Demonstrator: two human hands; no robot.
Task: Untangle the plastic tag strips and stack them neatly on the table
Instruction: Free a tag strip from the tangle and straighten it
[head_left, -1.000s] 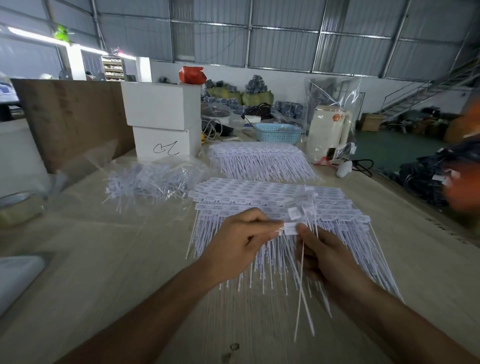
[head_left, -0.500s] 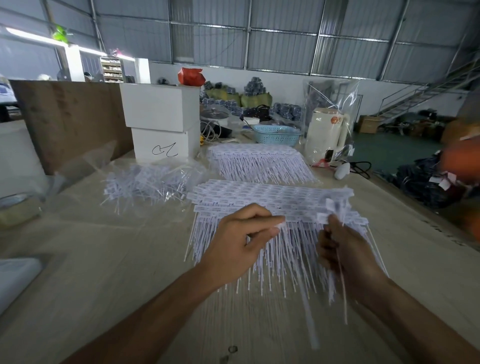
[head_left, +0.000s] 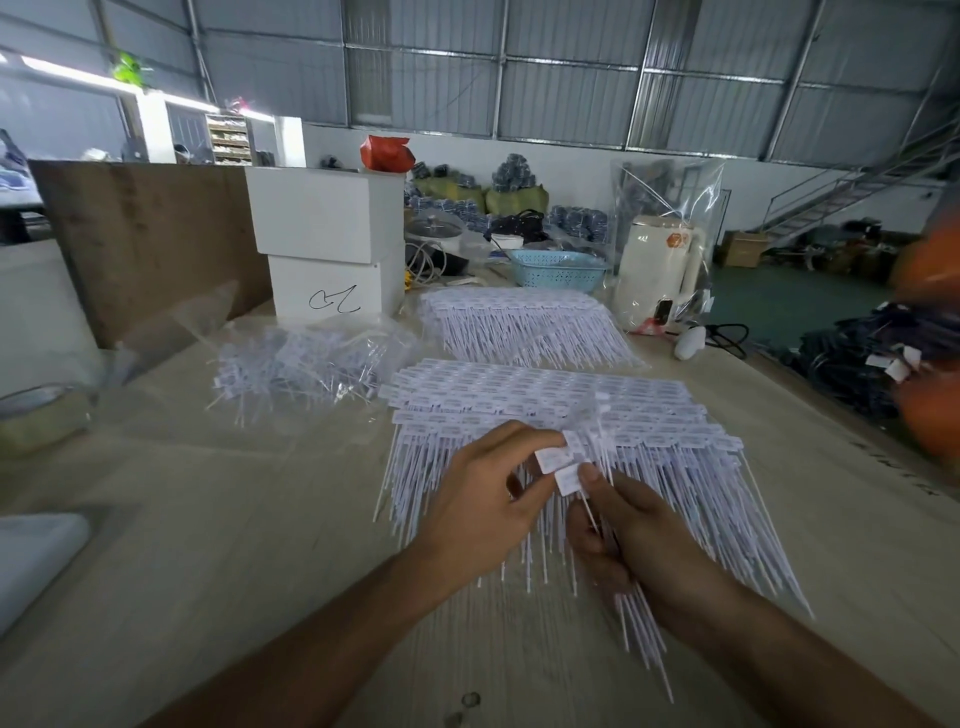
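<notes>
— Over the near stack (head_left: 545, 410), mid-bench: both hands working one small bunch of tag strips (head_left: 563, 460). My left hand (head_left: 483, 499) pinches a white tag head between thumb and forefinger. My right hand (head_left: 631, 530) is curled round the thin tails, thumb tip pressed on another tag head just beside the left's.

— Where's the rest of the stock?

— Tangled heap in a clear bag (head_left: 306, 366), toward the bench's left side near the white boxes (head_left: 332, 244). Second finished stack (head_left: 524, 327) lies further back, before the blue basket (head_left: 558, 270).

— So the step in hand?

— Separating, I judge. Best done by keeping the right grip loose on the tails so they slide, and drawing the left's tag head out along the tail direction, not sideways; sideways would snag the heads.

— Risk?

— Tails dragging across the stack below and skewing its rows. I'd lift the bunch clear before pulling.

— And laying down?

— Head to the far side, tail toward me, flush with the row's edge. How many strips the right holds, I cannot tell.
</notes>
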